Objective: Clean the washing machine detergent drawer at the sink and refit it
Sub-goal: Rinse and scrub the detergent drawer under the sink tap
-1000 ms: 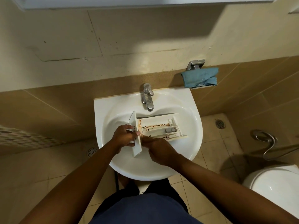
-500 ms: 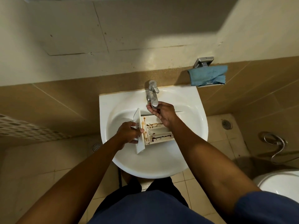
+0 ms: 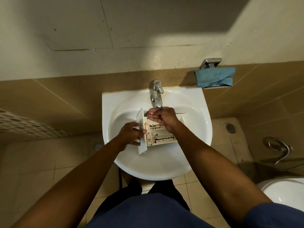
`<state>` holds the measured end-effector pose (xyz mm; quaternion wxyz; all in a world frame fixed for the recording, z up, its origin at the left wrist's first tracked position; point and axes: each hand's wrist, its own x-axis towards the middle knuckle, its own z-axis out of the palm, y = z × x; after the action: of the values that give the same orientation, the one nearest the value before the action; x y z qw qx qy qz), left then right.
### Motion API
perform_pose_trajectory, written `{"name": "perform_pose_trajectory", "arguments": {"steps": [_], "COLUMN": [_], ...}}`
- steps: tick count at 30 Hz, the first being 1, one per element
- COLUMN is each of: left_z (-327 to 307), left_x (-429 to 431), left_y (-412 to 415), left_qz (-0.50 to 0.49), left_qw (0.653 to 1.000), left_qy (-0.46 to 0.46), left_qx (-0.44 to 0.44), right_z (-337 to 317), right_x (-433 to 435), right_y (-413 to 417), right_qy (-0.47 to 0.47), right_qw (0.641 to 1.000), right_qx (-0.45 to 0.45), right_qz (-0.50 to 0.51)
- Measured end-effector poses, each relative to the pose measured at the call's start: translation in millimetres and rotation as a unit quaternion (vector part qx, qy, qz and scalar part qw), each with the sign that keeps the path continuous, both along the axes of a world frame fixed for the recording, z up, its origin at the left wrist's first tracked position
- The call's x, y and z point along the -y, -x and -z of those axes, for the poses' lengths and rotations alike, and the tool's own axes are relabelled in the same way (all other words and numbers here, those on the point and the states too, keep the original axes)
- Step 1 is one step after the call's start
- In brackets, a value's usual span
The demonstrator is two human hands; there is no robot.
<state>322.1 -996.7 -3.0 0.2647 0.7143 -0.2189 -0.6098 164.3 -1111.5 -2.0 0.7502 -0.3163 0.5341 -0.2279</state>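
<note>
At the sink (image 3: 202, 129), detergent drawer (image 3: 158, 134) lying mid-basin, residue streaking compartments. Person's left hand (image 3: 131, 134) gripping its front panel toward the left rim. Their right hand (image 3: 164, 118), touching the tap (image 3: 157, 96) a half-second ago, now cupping loosely, palm up, under the spout. Rinse starting; next needs water reaching compartments.

Detergent drawer (image 3: 162, 139) lies in the white sink (image 3: 203, 129), its compartments streaked with brown residue. Left hand (image 3: 130, 134) grips its front panel. Right hand (image 3: 164, 117) is cupped palm-up over the drawer, fingertips right under the faucet (image 3: 157, 96) spout. Blue cloth (image 3: 213, 77) sits on a wall holder to the right, toilet (image 3: 286, 195) at lower right.
</note>
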Motion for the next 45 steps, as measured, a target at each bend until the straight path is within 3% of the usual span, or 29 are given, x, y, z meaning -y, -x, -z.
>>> {"name": "perform_pose_trajectory", "arguments": {"steps": [3, 6, 8, 12, 15, 20, 24, 34, 39, 45], "left_z": [1, 2, 3, 2, 0, 0, 1, 1, 2, 3], "left_x": [-1, -2, -2, -2, -2, -2, -1, -1, -1, -1], "left_y": [0, 0, 0, 0, 0, 0, -1, -2, -1, 0], "left_qz": [-0.006, -0.008, -0.001, 0.009, 0.002, -0.011, -0.001, 0.002, 0.006, -0.004], "left_qw": [1.0, 1.0, 1.0, 1.0, 1.0, 1.0, 1.0, 1.0, 1.0, 1.0], "left_qy": [0.007, 0.015, 0.021, 0.019, 0.018, 0.012, 0.013, 0.013, 0.013, 0.016], "left_qx": [-0.003, 0.001, 0.005, 0.013, 0.005, 0.003, 0.01, 0.002, 0.007, 0.013], "right_z": [-1, -5, -8, -17, -23, -12, -9, -12, -15, -9], "right_x": [-26, -58, -76, -92, -79, -60, -93, -65, -71, -65], "right_y": [-2, 9, 26, 46, 34, 2, 30, 14, 31, 12], "right_qy": [0.14, 0.337, 0.411, 0.394, 0.437, 0.493, 0.521, 0.536, 0.514, 0.525], "right_qw": [0.983, 0.901, 0.853, 0.83, 0.812, 0.74, 0.695, 0.664, 0.684, 0.677], "right_qx": [-0.073, -0.169, -0.185, -0.226, -0.249, -0.264, -0.284, -0.322, -0.328, -0.324], "right_qz": [-0.088, -0.213, -0.262, -0.325, -0.298, -0.374, -0.406, -0.411, -0.4, -0.401]}}
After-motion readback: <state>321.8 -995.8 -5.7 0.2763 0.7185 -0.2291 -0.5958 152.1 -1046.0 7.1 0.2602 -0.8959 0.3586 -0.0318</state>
